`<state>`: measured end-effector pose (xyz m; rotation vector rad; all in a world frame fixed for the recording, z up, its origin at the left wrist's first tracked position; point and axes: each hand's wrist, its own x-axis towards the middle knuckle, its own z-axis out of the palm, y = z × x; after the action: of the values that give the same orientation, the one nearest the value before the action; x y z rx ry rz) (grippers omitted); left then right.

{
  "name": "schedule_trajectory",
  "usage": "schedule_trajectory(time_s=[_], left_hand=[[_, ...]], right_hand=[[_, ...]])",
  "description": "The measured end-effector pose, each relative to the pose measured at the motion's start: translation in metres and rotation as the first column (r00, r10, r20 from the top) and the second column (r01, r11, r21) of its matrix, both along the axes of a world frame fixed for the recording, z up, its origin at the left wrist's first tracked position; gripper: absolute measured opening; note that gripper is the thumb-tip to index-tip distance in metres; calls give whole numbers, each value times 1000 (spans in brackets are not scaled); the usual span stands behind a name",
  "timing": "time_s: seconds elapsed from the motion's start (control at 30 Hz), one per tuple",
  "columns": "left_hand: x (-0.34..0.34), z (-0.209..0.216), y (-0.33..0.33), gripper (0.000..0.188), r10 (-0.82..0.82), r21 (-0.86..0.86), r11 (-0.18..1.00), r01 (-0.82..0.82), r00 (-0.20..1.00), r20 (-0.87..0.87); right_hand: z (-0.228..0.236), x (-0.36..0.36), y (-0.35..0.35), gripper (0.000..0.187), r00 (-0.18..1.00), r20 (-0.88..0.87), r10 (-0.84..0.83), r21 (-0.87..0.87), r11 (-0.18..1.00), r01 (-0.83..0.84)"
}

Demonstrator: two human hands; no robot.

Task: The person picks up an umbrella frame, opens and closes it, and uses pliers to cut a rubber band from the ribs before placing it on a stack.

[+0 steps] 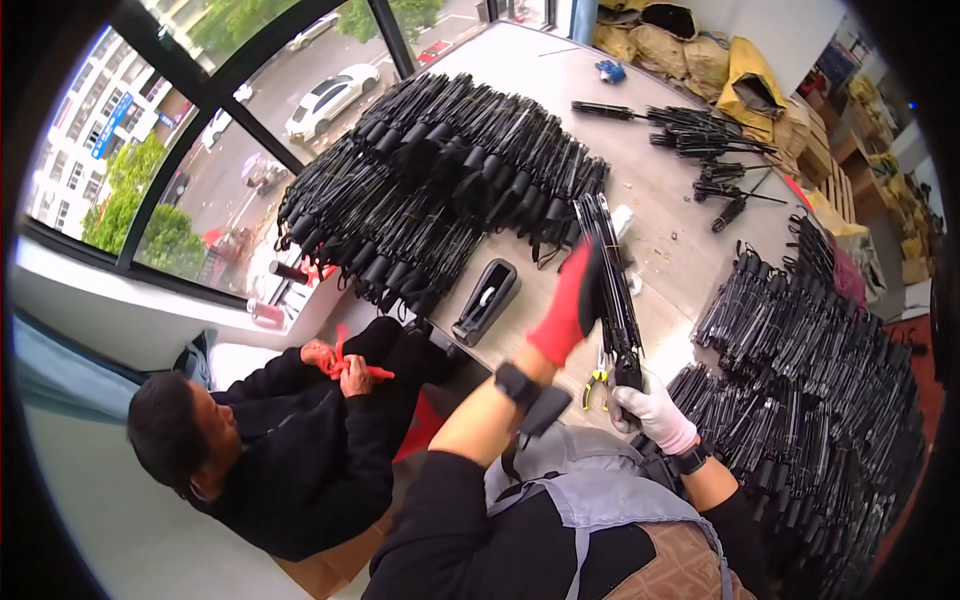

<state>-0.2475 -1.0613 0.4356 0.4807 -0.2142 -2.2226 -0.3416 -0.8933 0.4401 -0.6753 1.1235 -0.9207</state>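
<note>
A folded umbrella frame (622,305) with bare metal ribs and a black handle stands in front of me, slightly tilted. My right hand (655,412), in a white glove, is closed round its handle end. Against the left side of the ribs is my left hand (572,305), in a red glove with a black palm. Its fingers are smeared and partly hidden, so I cannot tell whether they grip the ribs. Yellow-and-black pliers (595,386) are just left of the handle. A dark tape dispenser (487,302) sits on the table to the left of my left hand.
Bundled black umbrella frames are heaped on the table's left (440,190) and right (800,390). Loose frames (710,140) and a small blue object (610,71) lie farther back. Left of me, a seated person (290,440) handles a red strip (355,366). Sacks (690,60) stand beyond the table.
</note>
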Motion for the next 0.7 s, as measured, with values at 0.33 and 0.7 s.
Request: schedule_trajectory(time_s=[0.33, 0.7], left_hand=[[19, -37, 44, 38, -147, -198, 951, 238, 910, 389], [33, -57, 77, 51, 182, -586, 750, 306, 757, 627]], right_hand=[[-10, -29, -9, 20, 568, -727, -385, -498, 866, -51], [-25, -29, -65, 18, -181, -739, -649, -368, 613, -699]])
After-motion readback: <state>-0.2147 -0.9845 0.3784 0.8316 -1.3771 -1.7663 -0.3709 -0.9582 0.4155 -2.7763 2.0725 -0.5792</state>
